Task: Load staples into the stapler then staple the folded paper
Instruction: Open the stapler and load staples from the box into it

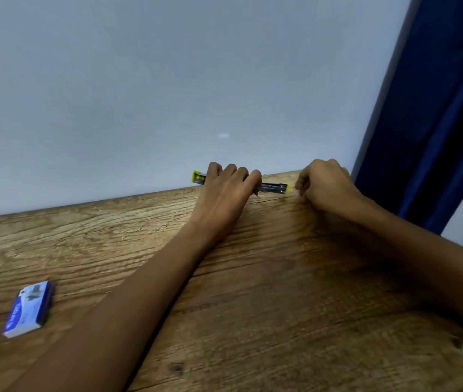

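A yellow and metal stapler [274, 188] lies along the far edge of the wooden table [253, 292], against the wall. My left hand [224, 190] covers its middle and grips it; a yellow end [198, 177] sticks out to the left of the hand, and the metal part to the right. Just right of the stapler's tip, my right hand [326, 185] rests on the table with fingers curled in; whether it pinches anything is hidden. A blue and white staple box [28, 308] lies at the near left. No folded paper is in view.
A pale wall [168, 94] rises right behind the table's far edge. A dark blue curtain [437, 108] hangs at the right, beside the table's right corner.
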{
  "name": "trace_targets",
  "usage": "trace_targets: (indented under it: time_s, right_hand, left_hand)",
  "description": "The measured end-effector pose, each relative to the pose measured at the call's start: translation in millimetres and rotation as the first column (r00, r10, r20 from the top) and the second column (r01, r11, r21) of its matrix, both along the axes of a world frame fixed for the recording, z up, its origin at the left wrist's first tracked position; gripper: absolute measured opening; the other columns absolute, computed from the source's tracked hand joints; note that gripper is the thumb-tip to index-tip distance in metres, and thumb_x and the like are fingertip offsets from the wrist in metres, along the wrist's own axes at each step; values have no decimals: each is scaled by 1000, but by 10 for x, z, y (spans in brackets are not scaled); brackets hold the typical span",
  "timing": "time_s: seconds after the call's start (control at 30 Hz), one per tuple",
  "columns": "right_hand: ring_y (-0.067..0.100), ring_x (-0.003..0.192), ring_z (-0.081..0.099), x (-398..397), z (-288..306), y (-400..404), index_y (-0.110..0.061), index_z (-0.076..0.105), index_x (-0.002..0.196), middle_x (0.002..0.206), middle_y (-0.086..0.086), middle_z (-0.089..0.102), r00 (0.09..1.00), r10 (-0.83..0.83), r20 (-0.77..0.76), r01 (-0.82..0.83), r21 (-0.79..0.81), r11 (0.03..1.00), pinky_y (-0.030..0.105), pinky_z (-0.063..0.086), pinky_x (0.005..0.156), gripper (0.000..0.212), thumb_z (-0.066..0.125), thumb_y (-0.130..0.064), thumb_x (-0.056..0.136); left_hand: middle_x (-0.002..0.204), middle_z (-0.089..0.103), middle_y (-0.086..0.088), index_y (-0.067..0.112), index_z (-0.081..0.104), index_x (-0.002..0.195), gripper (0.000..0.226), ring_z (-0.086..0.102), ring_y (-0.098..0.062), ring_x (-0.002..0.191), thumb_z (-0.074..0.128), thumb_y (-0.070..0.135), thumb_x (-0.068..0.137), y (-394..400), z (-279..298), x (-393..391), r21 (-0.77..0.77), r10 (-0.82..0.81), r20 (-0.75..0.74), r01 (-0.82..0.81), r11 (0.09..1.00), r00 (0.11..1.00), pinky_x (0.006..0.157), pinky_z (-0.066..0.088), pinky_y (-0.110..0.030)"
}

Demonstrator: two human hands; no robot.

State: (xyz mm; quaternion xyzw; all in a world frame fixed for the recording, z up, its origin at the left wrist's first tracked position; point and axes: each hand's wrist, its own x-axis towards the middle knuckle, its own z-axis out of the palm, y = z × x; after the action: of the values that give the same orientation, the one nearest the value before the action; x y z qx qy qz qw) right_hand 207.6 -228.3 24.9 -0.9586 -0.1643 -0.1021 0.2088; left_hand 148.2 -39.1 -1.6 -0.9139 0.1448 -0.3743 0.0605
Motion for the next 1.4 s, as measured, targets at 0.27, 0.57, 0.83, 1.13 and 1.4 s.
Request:
trace_targets:
  time_s: [0.27,0.57,0.83,1.13,1.4]
  right_hand:
    - [25,107,60,-513,143,626,-17,62,123,117,7,68,965,257,43,-258,291,921,38,45,97,52,75,-10,73]
    - [19,98,65,-1057,-144,1583,-7,70,109,103,10,74,855,506,112,-514,314,798,32,48,93,31,66,-1,79]
    - [26,89,66,-1078,-277,1732,-8,73,103,95,11,75,834,506,219,-546,197,814,39,51,83,28,65,3,78]
    - [27,90,65,-994,-262,1522,-8,72,105,97,11,74,893,394,219,-439,221,871,39,50,86,27,65,2,80]
    - [25,109,57,-1097,-254,1391,-10,67,114,114,6,69,883,358,303,-447,316,837,32,41,93,36,71,-9,79]
  left_hand:
    - [83,66,-1,16,59,97,15,58,-27,81,65,10,86,436,261,-546,-118,17,-53,-24,993,998,73,35,-38]
    - [88,62,0,17,60,102,19,53,-24,87,62,6,86,1342,309,-1511,-266,91,-305,-176,948,948,72,36,-33]
    - [95,64,-1,22,64,101,24,57,-19,92,65,6,83,1549,229,-1546,-370,68,-490,-278,886,869,75,46,-35]
    - [142,32,-18,16,45,132,72,30,-39,129,61,59,76,1361,586,-1634,302,559,-815,-708,638,156,104,36,-49]
    - [86,61,-12,0,58,115,26,55,-21,54,56,6,90,952,717,-1665,248,452,-878,-655,714,161,47,43,-24]
